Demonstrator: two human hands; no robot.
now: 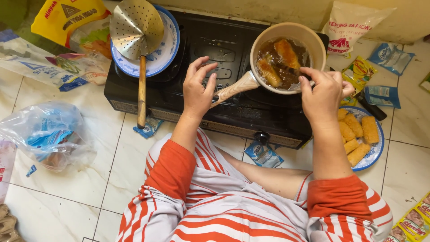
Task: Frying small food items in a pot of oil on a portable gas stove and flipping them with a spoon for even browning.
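We sit on the tiled floor (89, 188) in front of a black stove (197, 89). A cream saucepan (313, 42) stands on the stove's right burner, filled with dark oil in which two breaded rolls (280, 60) are frying. Its wooden handle (235, 87) points towards us and to the left.

Our left hand (197, 87) hovers over the stove just beside the handle, fingers loosely spread and curved, holding nothing; its thumb side lies close to the handle's end, and we cannot tell whether it touches. Our right hand (323, 92) is at the near rim of the saucepan, fingers bent and pinched together at the rim; whether they hold something small we cannot tell.

To the right of the stove, on the floor, a blue-rimmed plate (376, 154) carries several uncooked breaded rolls (356, 134). On the stove's left burner lies another blue-patterned plate (168, 56) with a perforated metal skimmer (134, 27) resting on it, its wooden handle reaching over the stove's front edge. Plastic bags (49, 134) and small sachets (263, 154) lie scattered on the floor around us.
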